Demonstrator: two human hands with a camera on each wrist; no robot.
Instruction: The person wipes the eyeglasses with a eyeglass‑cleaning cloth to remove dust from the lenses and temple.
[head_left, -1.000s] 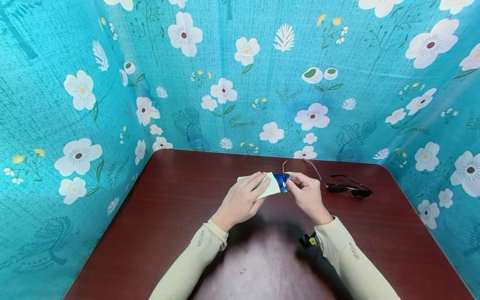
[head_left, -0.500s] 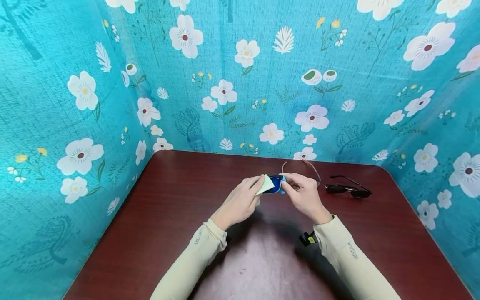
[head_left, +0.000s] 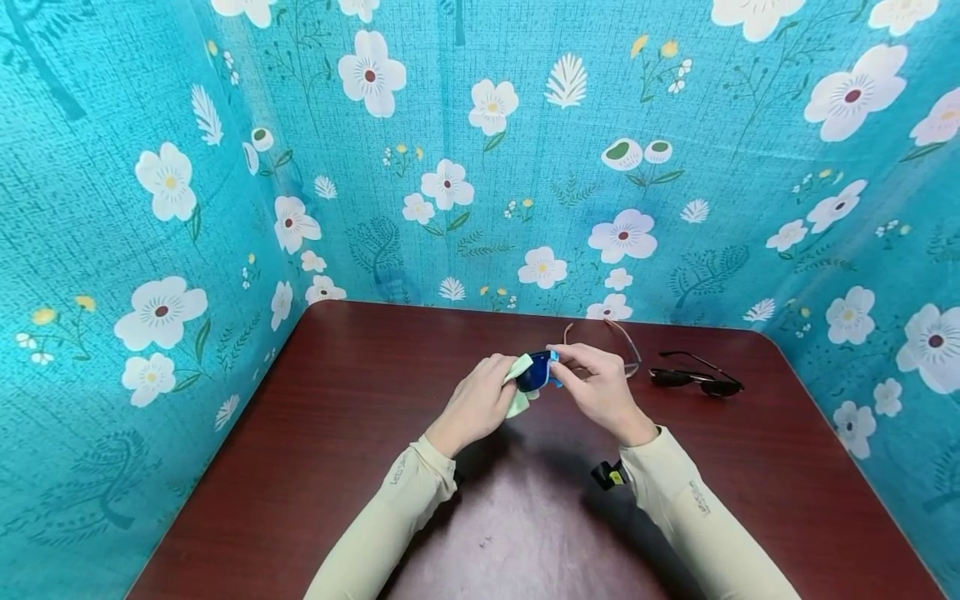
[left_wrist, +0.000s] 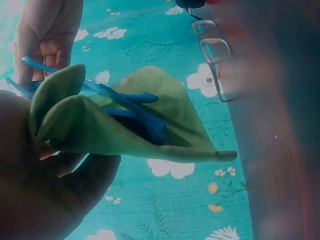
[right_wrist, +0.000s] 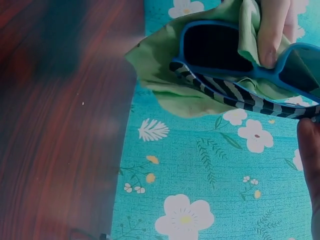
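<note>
Blue-framed sunglasses (head_left: 534, 372) with dark lenses are held up over the table between both hands. In the right wrist view, their folded temples (right_wrist: 240, 97) show black-and-white stripes. My left hand (head_left: 472, 400) grips a light green cloth (head_left: 517, 407), bunched around one side of the sunglasses. One of its fingers (right_wrist: 272, 42) presses near the bridge, with cloth beside it. The left wrist view shows the cloth (left_wrist: 80, 125) draped under the blue temples (left_wrist: 142, 117). My right hand (head_left: 600, 383) pinches the other end of the sunglasses between thumb and fingers.
Thin-framed eyeglasses (head_left: 626, 336) lie behind my right hand, partly hidden by it. Black sunglasses (head_left: 723, 388) rest farther right on the dark red table (head_left: 360, 417). A turquoise floral curtain (head_left: 465, 233) rises along the table's back and sides.
The sunglasses and my right hand have shifted slightly left. The cloth, earlier spread flat across the sunglasses, is now bunched at their left side, and more of the near lens shows.
</note>
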